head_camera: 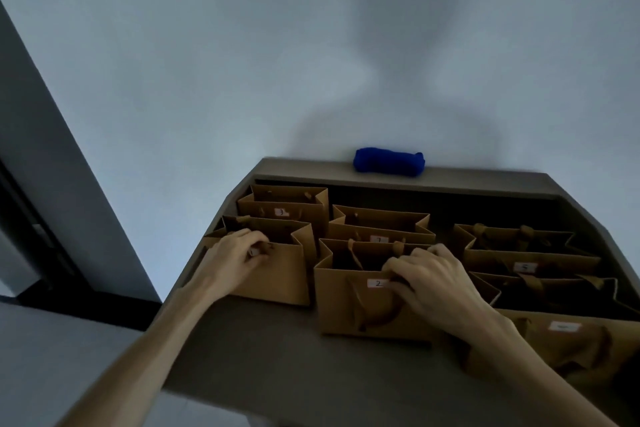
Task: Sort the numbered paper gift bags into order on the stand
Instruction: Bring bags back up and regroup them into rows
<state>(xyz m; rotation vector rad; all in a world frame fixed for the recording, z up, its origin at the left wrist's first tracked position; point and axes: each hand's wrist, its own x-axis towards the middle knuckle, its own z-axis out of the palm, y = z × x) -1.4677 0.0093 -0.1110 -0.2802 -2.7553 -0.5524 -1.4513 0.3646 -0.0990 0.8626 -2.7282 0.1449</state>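
- Head view: the left hand [242,250] pinches the near rim of the near-left bag [273,274], covering its label.
- Right hand [429,281] curls over the near rim of the bag marked 2 [356,305], just right of it; each hand already sits on its own bag.
- Both bags stand upright on the stand [263,357], long axes left-right.
- Stiff brown kraft paper, boxy, open-topped, ribbon handles.
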